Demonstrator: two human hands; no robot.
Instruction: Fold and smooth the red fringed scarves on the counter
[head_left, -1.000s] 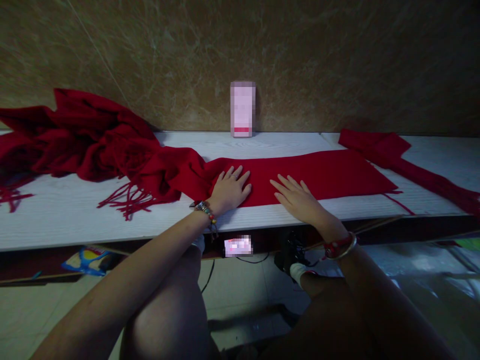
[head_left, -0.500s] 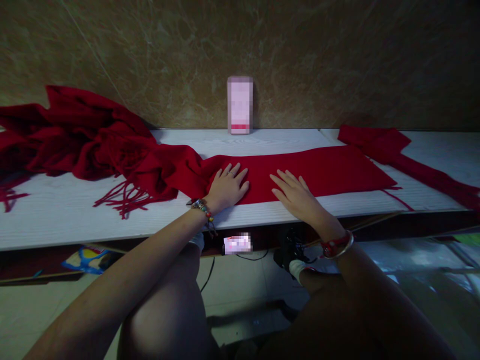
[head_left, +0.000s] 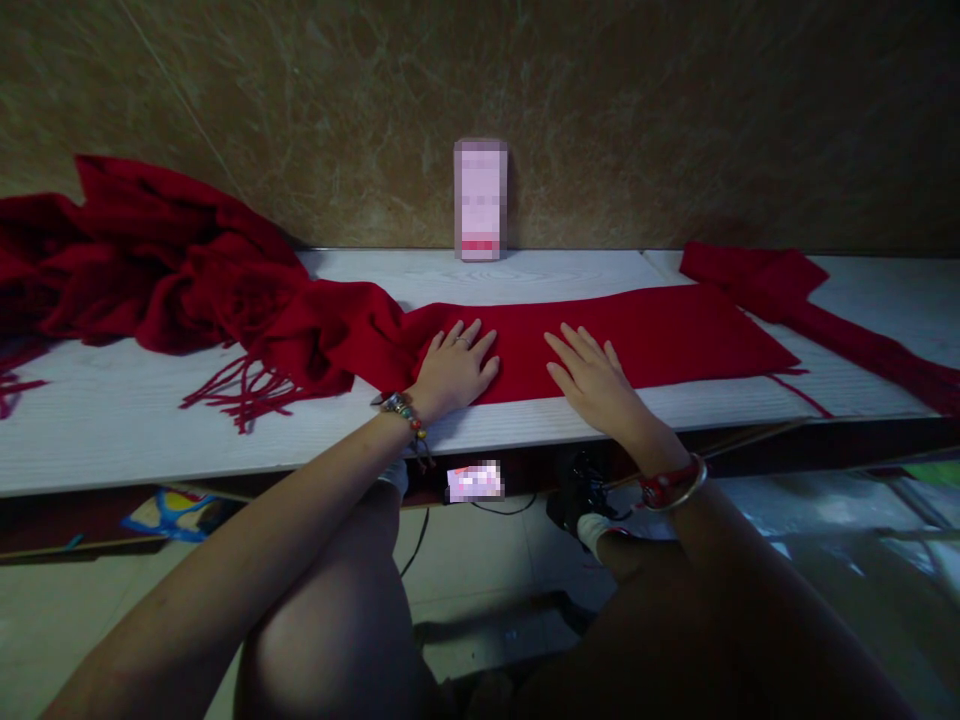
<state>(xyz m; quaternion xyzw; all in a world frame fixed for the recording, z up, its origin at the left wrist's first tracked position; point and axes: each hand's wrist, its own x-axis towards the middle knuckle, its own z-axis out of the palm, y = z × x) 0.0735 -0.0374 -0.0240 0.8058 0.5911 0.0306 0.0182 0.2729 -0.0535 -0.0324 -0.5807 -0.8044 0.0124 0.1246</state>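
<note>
Fingers (head_left: 471, 331) spread; left hand (head_left: 452, 375), right hand (head_left: 596, 385) palm-down on red cloth (head_left: 675, 335); white tabletop (head_left: 112, 430) beneath

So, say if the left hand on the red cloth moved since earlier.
No; the left hand shows no clear shift either way against the upright pink rectangular object.

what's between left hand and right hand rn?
In the head view, only a smooth stretch of the red cloth shows between the left hand and right hand; no other object lies there.
</note>
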